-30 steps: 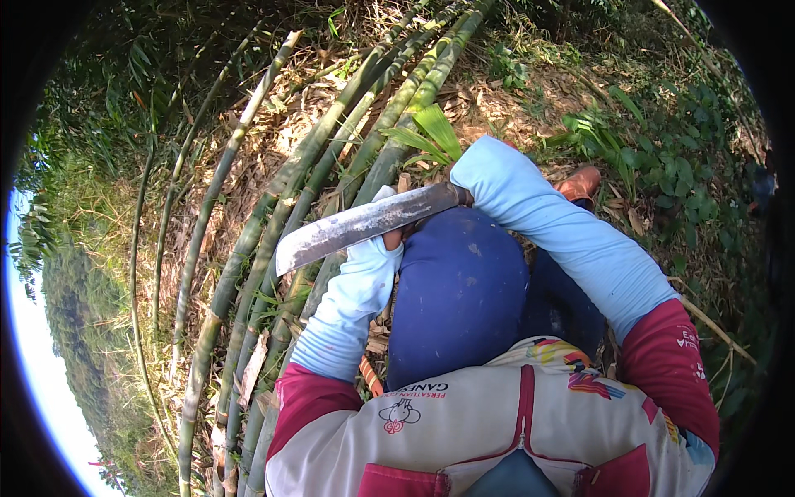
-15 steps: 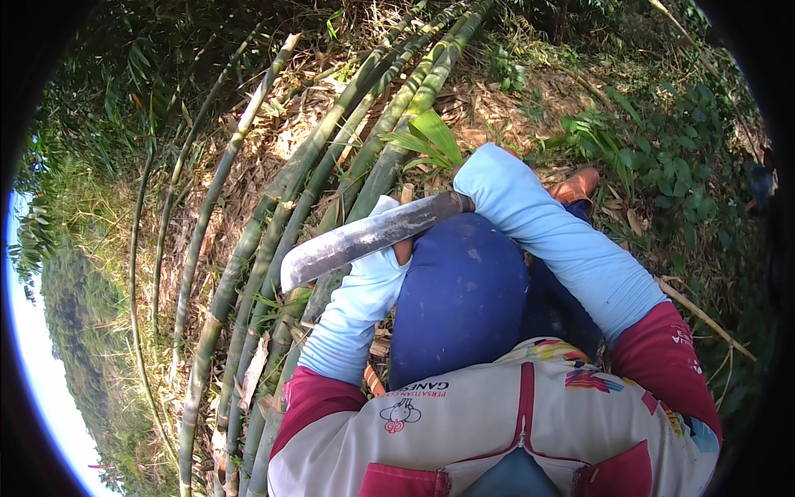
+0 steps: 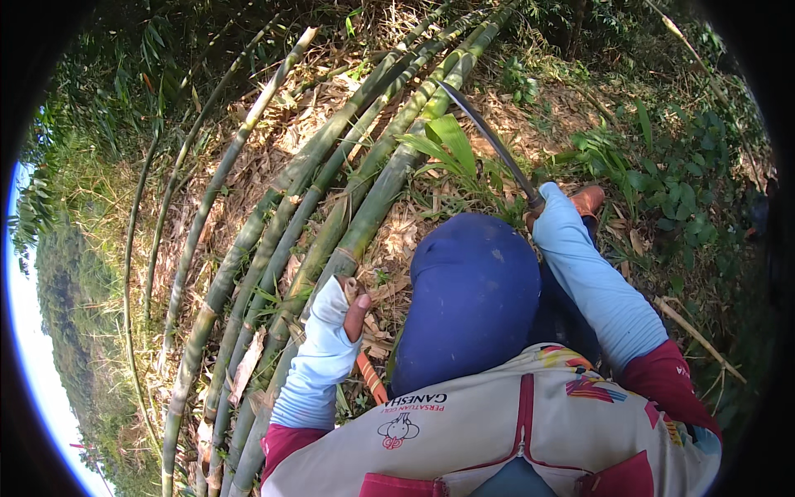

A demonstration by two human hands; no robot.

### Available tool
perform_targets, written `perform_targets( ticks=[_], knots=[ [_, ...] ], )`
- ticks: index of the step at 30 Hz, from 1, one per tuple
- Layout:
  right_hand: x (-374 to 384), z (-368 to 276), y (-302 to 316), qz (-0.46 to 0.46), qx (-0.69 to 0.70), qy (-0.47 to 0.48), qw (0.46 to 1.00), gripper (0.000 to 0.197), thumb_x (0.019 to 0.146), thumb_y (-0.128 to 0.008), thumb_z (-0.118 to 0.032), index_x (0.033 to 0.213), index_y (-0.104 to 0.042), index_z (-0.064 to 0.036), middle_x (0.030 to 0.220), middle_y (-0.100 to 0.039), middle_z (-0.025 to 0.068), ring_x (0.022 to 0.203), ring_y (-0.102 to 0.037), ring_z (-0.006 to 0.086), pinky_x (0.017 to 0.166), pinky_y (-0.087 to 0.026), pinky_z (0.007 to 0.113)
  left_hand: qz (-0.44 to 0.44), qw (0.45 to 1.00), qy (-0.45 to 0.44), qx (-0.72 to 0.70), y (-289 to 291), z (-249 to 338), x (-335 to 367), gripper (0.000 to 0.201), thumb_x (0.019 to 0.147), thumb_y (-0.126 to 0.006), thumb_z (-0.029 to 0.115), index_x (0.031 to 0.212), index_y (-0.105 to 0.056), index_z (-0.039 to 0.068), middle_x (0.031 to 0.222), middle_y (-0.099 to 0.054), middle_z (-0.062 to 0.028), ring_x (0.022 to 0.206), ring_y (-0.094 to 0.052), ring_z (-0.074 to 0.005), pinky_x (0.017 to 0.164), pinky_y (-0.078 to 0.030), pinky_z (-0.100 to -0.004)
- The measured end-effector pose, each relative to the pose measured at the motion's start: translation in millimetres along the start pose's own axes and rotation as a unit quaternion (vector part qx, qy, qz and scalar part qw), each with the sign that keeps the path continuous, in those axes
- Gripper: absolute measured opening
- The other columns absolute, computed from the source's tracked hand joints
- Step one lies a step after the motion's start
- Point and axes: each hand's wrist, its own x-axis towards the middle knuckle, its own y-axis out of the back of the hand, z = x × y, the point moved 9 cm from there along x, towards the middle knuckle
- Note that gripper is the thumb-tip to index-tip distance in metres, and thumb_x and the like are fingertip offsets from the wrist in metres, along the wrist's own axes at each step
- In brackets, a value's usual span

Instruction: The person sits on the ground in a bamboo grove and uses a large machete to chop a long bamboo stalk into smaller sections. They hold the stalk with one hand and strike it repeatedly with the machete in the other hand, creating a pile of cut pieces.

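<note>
My right hand (image 3: 537,214), in a light blue sleeve, is closed round the handle of a machete (image 3: 490,138). The dark curved blade points up and left, its tip over the bamboo poles. On the left, my left hand (image 3: 354,315) is closed, thumb showing, round what looks like a short tan stick (image 3: 351,288). Only its end shows, and the sleeve covers most of the fingers. Beside and beneath this hand lies the nearest thick green bamboo pole (image 3: 362,225). My bent knee (image 3: 474,257), in blue trousers, stands between both hands.
Several more long bamboo poles (image 3: 248,234) lie side by side to the left. Leafy green shoots (image 3: 451,145) grow by the blade, over dry leaf litter (image 3: 513,112). A brown shoe (image 3: 587,200) is beyond my right hand. An orange striped thing (image 3: 372,378) lies near my left sleeve.
The machete has swung from across my knee and left forearm up and away to the far side. My right hand has moved right; my left hand has moved down and left beside the bamboo.
</note>
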Motion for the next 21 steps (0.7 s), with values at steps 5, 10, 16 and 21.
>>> perform_targets(
  ticks=[5,10,16,21],
  knots=[
    [3.2,130.8,-25.1,0.015,0.075,-0.049,0.996,0.014,0.083,-0.059,-0.014,0.088,-0.047,-0.0066,0.067,-0.043,0.0024,0.058,-0.043,0.0139,0.052,-0.039,0.032,-0.007,0.861,0.107,-0.498,-19.7,-18.3,34.2,0.040,0.098,-0.044,0.035,0.115,-0.050,-0.001,0.067,-0.041,0.0018,0.051,-0.034,-0.0060,0.047,-0.030,-0.0207],
    [-29.6,-30.1,39.5,0.044,-0.082,0.038,0.995,0.029,0.076,-0.072,-0.009,0.090,-0.047,-0.0027,0.062,-0.050,0.0038,0.056,-0.047,0.0137,0.053,-0.040,0.031,-0.029,0.851,0.077,-0.519,-48.4,-13.3,70.4,0.041,0.097,-0.046,0.038,0.110,-0.049,-0.001,0.067,-0.044,-0.0004,0.052,-0.039,-0.0090,0.048,-0.035,-0.0240],
    [-20.7,-67.7,18.6,-0.026,-0.081,0.156,0.984,0.025,0.068,-0.076,-0.009,0.083,-0.057,-0.0024,0.065,-0.056,0.0127,0.060,-0.056,0.0266,0.055,-0.045,0.034,-0.042,0.876,0.083,-0.474,-80.4,12.3,103.7,0.035,0.094,-0.052,0.036,0.103,-0.049,0.002,0.069,-0.046,-0.0031,0.051,-0.041,-0.0124,0.048,-0.037,-0.0244],
    [-15.6,-137.1,3.7,-0.115,-0.179,0.254,0.944,0.010,0.062,-0.070,-0.011,0.069,-0.065,-0.0068,0.067,-0.058,0.0184,0.066,-0.058,0.0386,0.058,-0.047,0.041,-0.097,0.875,0.125,-0.458,-112.8,-22.0,104.3,0.031,0.094,-0.052,0.040,0.097,-0.051,0.009,0.066,-0.046,-0.0011,0.050,-0.039,-0.0110,0.046,-0.034,-0.0250]
  ],
)
